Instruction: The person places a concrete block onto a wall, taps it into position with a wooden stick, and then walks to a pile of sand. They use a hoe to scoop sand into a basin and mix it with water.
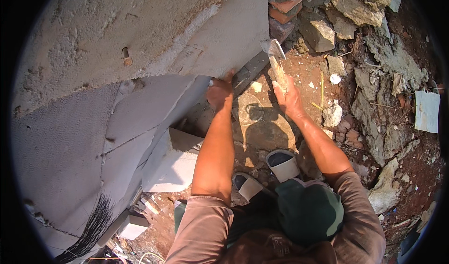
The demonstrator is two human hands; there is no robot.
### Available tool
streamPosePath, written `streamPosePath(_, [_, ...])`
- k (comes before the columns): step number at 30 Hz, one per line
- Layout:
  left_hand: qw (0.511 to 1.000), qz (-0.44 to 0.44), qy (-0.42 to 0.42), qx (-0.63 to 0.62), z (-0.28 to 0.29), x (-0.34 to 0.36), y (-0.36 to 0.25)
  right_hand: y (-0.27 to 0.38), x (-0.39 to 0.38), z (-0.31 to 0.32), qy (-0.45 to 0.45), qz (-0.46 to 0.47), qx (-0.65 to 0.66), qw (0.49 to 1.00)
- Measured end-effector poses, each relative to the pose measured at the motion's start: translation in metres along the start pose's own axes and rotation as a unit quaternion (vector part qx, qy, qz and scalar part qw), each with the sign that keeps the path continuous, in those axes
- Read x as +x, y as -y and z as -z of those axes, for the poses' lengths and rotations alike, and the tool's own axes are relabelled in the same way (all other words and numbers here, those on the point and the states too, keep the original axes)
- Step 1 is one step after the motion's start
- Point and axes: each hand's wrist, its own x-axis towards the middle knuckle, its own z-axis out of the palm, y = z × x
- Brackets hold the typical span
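My left hand (220, 94) is at the lower edge of a smooth pale block wall (224, 35), fingers curled in and one digit up against the wall face. Whatever those fingers hold, if anything, is hidden. A hand tool (278, 72) with a short, light wooden handle and a flat metal head is gripped in my right hand (291, 99). Its head sits just right of the wall's edge, above a grey ledge (252, 70) along the wall's foot. I cannot tell whether the head touches the wall.
Broken bricks and stone chunks (320, 30) are piled at the far right. A loose white block (170, 170) lies left of my feet, near dark bristles (91, 226). A metal peg (126, 57) sticks out of the rough concrete (93, 39). A white tile piece (427, 111) lies at right.
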Motion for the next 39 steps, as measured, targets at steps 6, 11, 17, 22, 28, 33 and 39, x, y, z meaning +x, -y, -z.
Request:
streamPosePath(6, [1.0, 0.012, -0.004, 0.021, 0.002, 0.0, 0.002, 0.004, -0.001, 0.004, 0.049, -0.004, -0.011, 0.999])
streamPosePath(11, [1.0, 0.005, -0.003, -0.004, 0.001, -0.004, -0.006, -0.01, 0.005, -0.003, 0.114, -0.042, -0.045, 0.992])
streamPosePath(17, [0.999, 0.011, 0.016, 0.033, 0.01, 0.0, -0.001, 0.018, -0.016, 0.014, 0.088, -0.099, -0.01, 0.991])
streamPosePath(22, [0.999, -0.018, 0.024, 0.026, 0.01, 0.001, -0.001, -0.011, -0.041, -0.031, 0.065, -0.169, 0.157, 0.971])
streamPosePath(28, [0.999, 0.022, 0.025, 0.027, 0.005, -0.002, -0.004, -0.007, -0.019, -0.068, 0.17, -0.288, 0.194, 0.922])
streamPosePath(33, [1.0, 0.016, 0.007, 0.011, -0.002, 0.0, -0.001, 0.003, -0.038, -0.063, 0.081, -0.286, 0.335, 0.894])
streamPosePath(39, [0.999, 0.036, 0.026, -0.006, -0.004, 0.0, -0.005, -0.013, 0.006, -0.035, 0.251, -0.285, 0.222, 0.898])
